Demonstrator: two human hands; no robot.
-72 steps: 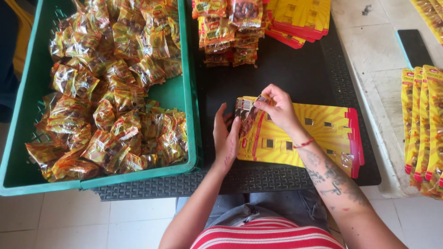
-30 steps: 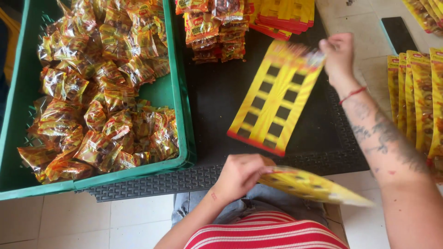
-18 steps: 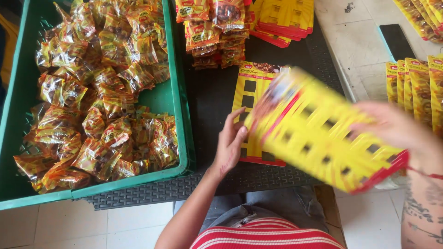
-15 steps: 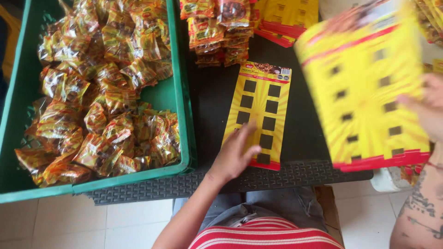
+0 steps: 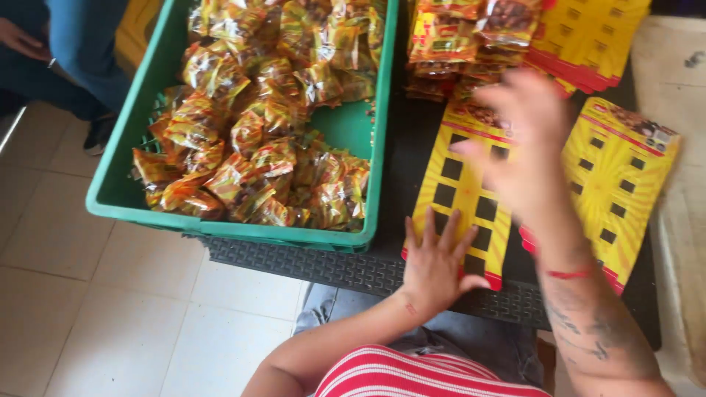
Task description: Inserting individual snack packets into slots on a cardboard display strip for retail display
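Note:
A yellow display card with black square holes and a red edge (image 5: 457, 192) lies on the black mat. My left hand (image 5: 434, 263) rests flat on its near end, fingers spread. My right hand (image 5: 523, 147) hovers blurred above the card, open and holding nothing. To the right lies a second yellow card (image 5: 625, 184), set at an angle. A green crate (image 5: 121, 195) on the left holds many small orange-yellow snack packets (image 5: 265, 125).
Stacked snack packets (image 5: 460, 44) and a pile of yellow cards (image 5: 596, 37) sit at the far edge of the black mat (image 5: 331, 268). Another person's jeans (image 5: 88, 51) and hand (image 5: 22, 40) show at top left. Tiled floor (image 5: 110, 323) lies below.
My right hand carried a yellow card to the right, set it down at an angle, and came back empty over the middle card. My left hand stayed pressed on that card.

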